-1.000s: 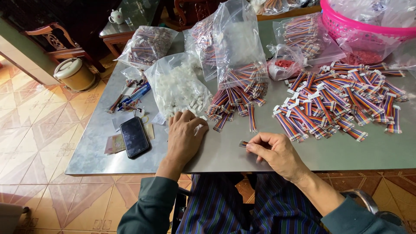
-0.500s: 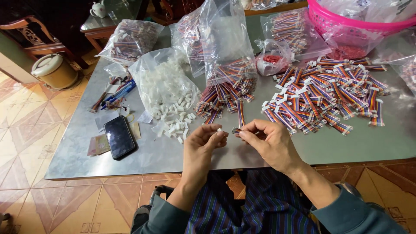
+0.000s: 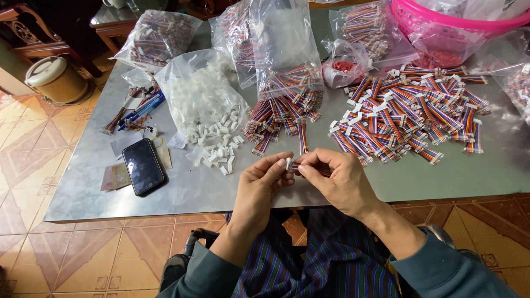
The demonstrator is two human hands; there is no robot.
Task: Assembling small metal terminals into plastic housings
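My left hand pinches a small white plastic connector between thumb and forefinger. My right hand grips a short multicoloured ribbon cable, its end meeting the connector, both held just above the near edge of the grey metal table. Loose white connectors spill from a clear bag just beyond my left hand. A pile of bare ribbon cables lies straight ahead. Cables with white connectors fitted are heaped to the right.
A black phone and folded banknotes lie at the table's left, with pens behind them. Clear bags of cables line the back. A pink basket stands back right. A cream pot sits on the tiled floor.
My left hand lifted off the connector pile and came toward my right hand. Both hands now meet, joining connector and cable end. The view has tilted slightly nearer.
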